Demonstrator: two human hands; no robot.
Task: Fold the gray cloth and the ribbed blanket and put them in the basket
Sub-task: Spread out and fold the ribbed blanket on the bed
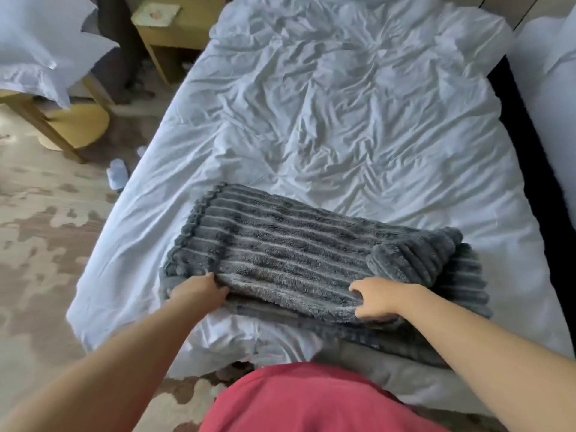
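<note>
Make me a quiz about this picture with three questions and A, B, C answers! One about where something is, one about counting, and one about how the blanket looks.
1. Where does the ribbed blanket lie?
A) on the floor
B) on the white bed
C) on a chair

2. How many hands hold the blanket?
A) none
B) one
C) two

3. How does the blanket look?
A) spread over the whole bed
B) folded into layers
C) rolled into a ball

Answers:
1 B: the bed is right under it.
2 C: the left hand and the right hand both grip its near edge.
3 B: stacked layers show along the near edge, and one corner is turned over at the right.
</note>
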